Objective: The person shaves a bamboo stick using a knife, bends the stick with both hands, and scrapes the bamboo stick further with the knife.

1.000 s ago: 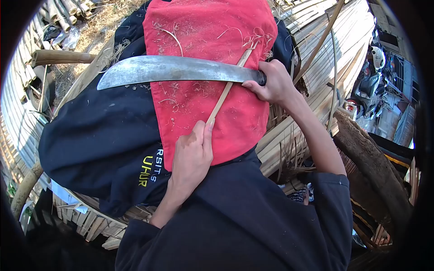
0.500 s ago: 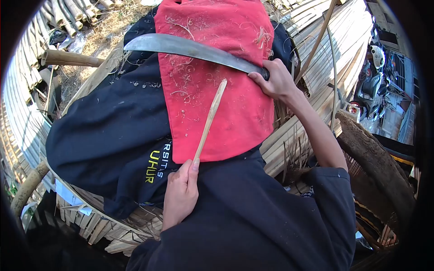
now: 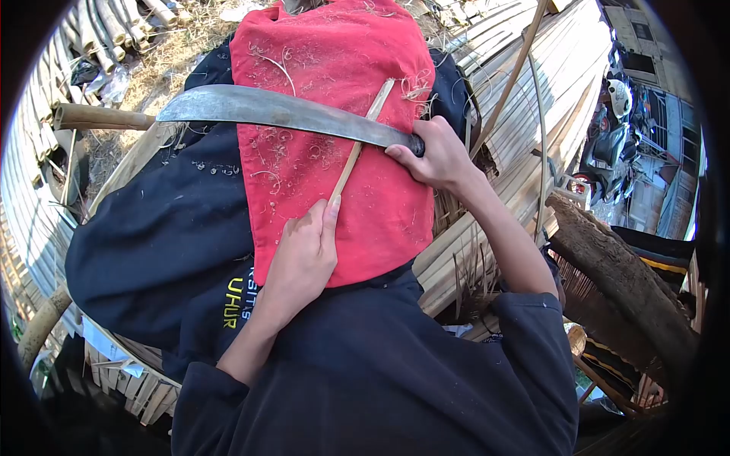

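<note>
My right hand (image 3: 439,154) is closed round the dark handle of a wide, curved machete (image 3: 277,110). Its blade points left across the red cloth (image 3: 380,228) on my lap. In my left hand (image 3: 306,247) is the lower end of a thin bamboo stick (image 3: 350,169), held between thumb and fingers. The stick slants up to the right, and the blade lies over its upper part near the handle; whether they touch I cannot tell. Its pale tip shows beyond the blade. Curly shavings (image 3: 274,144) are scattered over the cloth.
Bamboo poles (image 3: 95,34) lie at the upper left, with one pole end (image 3: 103,117) by the blade tip. Split bamboo slats (image 3: 532,83) spread behind my right arm. A rough log (image 3: 620,262) lies at the right, and motorbikes (image 3: 612,140) stand farther off.
My left hand has moved up with the stick, whose upper part now passes under the blade. The machete appears lower and farther left in view; the whole view has shifted a little.
</note>
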A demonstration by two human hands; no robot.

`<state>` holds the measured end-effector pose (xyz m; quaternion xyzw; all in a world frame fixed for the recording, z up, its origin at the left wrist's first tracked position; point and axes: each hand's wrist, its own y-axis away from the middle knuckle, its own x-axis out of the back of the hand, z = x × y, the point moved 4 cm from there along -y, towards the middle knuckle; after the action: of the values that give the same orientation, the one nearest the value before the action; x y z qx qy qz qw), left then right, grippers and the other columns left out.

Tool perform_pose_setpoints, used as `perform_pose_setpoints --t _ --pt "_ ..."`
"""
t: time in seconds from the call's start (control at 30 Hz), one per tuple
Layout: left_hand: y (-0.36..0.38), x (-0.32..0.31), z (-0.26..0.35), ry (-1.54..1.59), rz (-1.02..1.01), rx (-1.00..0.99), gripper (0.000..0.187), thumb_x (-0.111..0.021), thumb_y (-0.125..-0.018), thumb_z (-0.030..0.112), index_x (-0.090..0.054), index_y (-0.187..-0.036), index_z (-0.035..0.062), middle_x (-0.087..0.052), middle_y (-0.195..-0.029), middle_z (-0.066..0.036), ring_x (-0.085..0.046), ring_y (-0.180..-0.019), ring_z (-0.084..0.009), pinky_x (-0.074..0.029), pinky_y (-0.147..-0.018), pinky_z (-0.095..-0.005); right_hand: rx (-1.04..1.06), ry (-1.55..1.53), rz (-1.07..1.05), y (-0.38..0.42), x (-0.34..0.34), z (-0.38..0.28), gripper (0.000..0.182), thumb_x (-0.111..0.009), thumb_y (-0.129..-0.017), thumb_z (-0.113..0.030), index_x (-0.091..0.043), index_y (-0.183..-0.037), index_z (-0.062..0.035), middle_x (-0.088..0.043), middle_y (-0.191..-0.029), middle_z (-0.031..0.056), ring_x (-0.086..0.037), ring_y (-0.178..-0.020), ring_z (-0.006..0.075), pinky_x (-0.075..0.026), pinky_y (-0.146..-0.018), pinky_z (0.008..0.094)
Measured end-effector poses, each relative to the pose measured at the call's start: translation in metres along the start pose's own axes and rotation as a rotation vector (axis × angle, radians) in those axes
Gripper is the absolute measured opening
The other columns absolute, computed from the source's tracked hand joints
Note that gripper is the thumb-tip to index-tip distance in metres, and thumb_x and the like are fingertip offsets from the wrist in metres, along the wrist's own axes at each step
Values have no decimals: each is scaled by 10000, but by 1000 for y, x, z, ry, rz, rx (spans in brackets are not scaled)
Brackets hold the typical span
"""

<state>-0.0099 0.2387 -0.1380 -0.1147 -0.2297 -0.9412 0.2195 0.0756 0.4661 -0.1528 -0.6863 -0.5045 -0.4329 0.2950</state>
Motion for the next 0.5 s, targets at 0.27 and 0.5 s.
perform_pose_setpoints --t 0.27,0.5 --pt "52 12 -28 -11 8 138 289 -424 -1050 177 -525 -875 -30 -498 -603 -229 -512 -522 -389 -366 -523 -462 -129 -43 -68 -13 0 1 636 -704 -830 -535 -610 -666 72 -563 -574 234 -589 -535 388 -456 -528 425" --pt "131 24 -62 807 -145 549 393 -380 -1080 277 -433 -765 47 -338 -550 34 -314 -456 -66 -258 -430 -265 -103 -92 22 -3 -11 9 669 -578 -928 -526 -529 -652 81 -458 -560 247 -477 -530 393 -360 -542 443"
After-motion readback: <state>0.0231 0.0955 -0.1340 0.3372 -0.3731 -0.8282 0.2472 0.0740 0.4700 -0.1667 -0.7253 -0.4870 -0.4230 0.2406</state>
